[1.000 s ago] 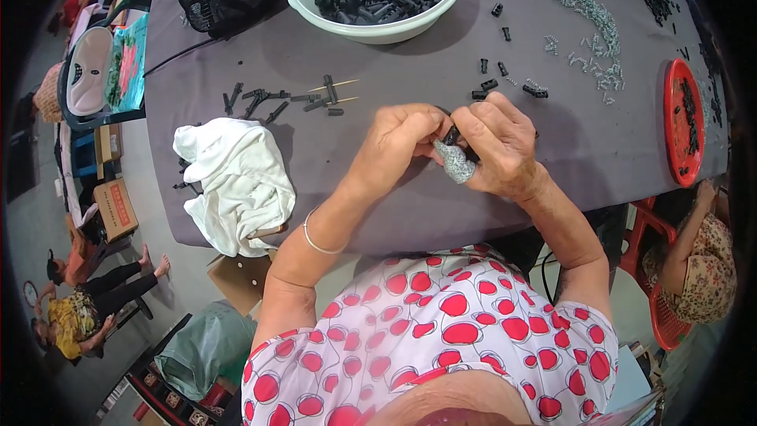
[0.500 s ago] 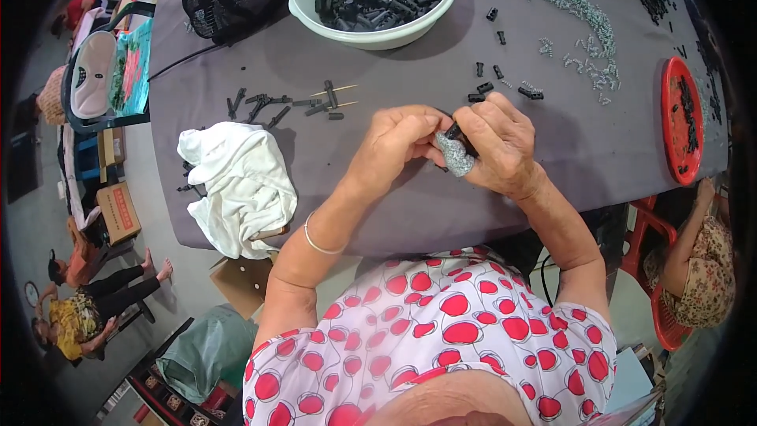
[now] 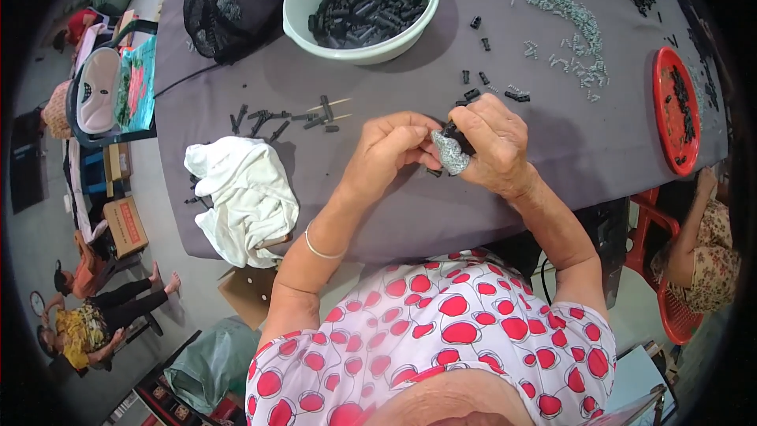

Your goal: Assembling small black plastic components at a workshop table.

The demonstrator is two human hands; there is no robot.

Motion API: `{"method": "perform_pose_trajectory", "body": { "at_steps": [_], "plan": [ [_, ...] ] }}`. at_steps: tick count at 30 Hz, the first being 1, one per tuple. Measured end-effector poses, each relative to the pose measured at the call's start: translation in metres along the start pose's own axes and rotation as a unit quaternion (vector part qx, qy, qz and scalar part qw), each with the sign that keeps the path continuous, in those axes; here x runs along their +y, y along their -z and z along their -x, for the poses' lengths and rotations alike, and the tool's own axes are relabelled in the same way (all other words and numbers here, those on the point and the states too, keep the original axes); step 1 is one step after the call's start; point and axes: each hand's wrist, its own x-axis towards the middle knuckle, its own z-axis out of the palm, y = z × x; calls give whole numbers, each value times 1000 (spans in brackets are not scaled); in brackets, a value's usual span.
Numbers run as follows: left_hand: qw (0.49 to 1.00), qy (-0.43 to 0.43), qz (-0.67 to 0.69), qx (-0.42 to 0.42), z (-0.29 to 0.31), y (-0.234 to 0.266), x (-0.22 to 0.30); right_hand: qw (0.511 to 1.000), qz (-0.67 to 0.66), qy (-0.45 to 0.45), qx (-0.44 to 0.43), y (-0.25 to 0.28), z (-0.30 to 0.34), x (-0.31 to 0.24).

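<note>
My left hand [image 3: 389, 148] and my right hand [image 3: 495, 146] meet above the near part of the cloth-covered table. Thumb and fingers of the right pinch a small black plastic part [image 3: 452, 129]. The left hand's fingers are closed against its left side; whatever they grip is too small to make out. A mottled silver-grey covering [image 3: 449, 155] shows between the hands, apparently on a digit of the right, though I cannot tell. Just beyond the right hand lie small black plastic cylinders [image 3: 471, 95] and a few tiny springs [image 3: 493, 87].
A pale bowl [image 3: 430, 12] of black parts stands at the far middle, beside a black mesh bag [image 3: 229, 8]. Loose springs [image 3: 579, 28] and a red tray [image 3: 664, 110] are on the right. A white cloth [image 3: 243, 197] and scattered black pieces [image 3: 268, 116] lie left.
The view has shifted slightly, so the bowl and tray appear a little lower and table items have slid in the picture. Both hands stay together around the small black part.
</note>
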Motion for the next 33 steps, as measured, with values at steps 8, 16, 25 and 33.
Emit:
{"method": "perform_pose_trajectory", "body": {
  "at_steps": [8,16,25,33],
  "plan": [
    [998,-9,-62,17,2,-4,-6,992,63,-43,100,10,-1,12],
    [980,-103,-162,61,6,-10,-19,975,107,-59,187,16,-2,23],
    [978,-135,-152,41,3,-1,-20,974,97,-15,202,11,-4,23],
    [981,-145,-130,18,1,3,-24,984,79,7,159,5,0,21]
  ]
}}
